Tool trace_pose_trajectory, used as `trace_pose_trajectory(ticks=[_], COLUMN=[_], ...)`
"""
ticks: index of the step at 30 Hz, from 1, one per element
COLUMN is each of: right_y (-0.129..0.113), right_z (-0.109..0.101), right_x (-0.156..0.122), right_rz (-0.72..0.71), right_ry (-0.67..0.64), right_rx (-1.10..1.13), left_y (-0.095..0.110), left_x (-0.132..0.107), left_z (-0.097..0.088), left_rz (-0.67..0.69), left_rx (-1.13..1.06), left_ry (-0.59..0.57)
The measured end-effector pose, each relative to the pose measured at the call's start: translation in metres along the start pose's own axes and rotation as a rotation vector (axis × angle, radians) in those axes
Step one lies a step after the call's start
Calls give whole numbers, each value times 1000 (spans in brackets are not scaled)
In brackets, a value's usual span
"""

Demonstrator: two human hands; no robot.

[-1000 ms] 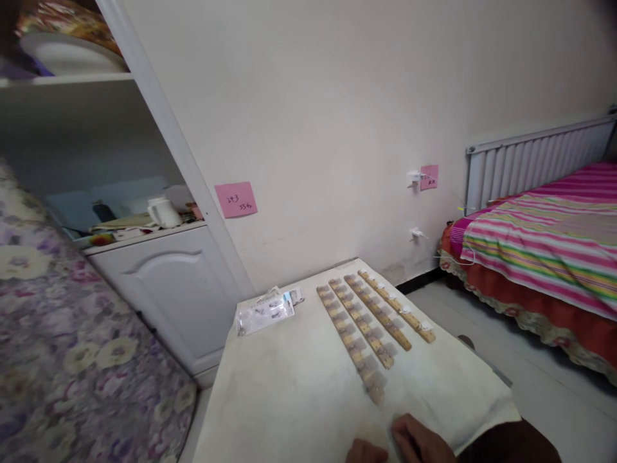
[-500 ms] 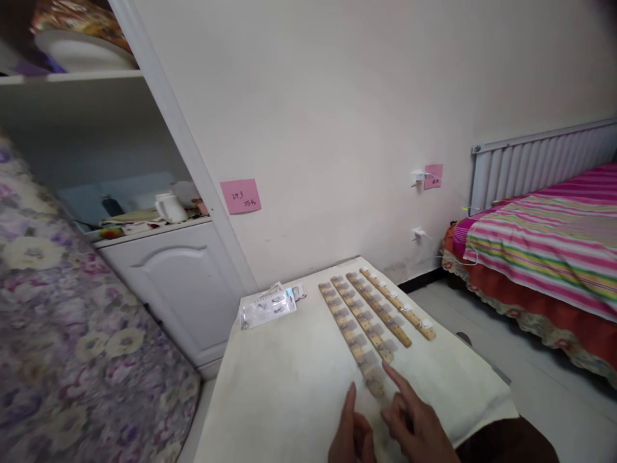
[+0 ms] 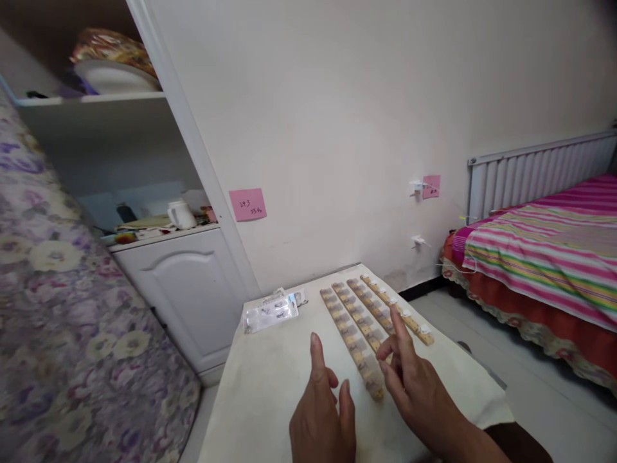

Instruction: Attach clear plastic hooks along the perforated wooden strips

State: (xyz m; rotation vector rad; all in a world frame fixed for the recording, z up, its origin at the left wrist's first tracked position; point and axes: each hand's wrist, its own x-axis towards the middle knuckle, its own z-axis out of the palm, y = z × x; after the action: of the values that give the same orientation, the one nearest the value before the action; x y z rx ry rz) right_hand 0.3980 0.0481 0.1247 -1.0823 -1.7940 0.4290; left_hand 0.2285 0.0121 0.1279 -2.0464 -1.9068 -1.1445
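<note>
My left hand is raised over the near part of the white-topped table. Its index finger points up, the thumb stands apart, and nothing is in it. Farther right, my right hand hovers over the near ends of several wooden strips, index finger stretched out and other fingers partly bent, also holding nothing. The leftmost strip carries a row of small clear pieces, and similar strips lie beside it. White pieces sit on the rightmost strip. My right hand hides part of the middle strips.
Flat clear packages lie at the table's far left corner. A white cabinet and a floral curtain stand to the left. On the wall are pink notes and white plugs. A bed with a striped cover is at right.
Both hands have risen farther into view. My left hand has shifted left and my right hand has moved forward over the strips. The view has tilted slightly up and to the left.
</note>
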Motion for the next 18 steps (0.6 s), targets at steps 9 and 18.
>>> trace_pose_trajectory(ticks=[9, 18], right_y=[1, 4], right_z=[2, 7], right_x=[-2, -7], right_rz=[-3, 74], right_ry=[-26, -56], right_rx=[-50, -14], left_y=[3, 0], left_x=[-2, -6], left_z=[2, 2], left_rz=[-54, -59], left_rx=[41, 35], left_ry=[3, 23])
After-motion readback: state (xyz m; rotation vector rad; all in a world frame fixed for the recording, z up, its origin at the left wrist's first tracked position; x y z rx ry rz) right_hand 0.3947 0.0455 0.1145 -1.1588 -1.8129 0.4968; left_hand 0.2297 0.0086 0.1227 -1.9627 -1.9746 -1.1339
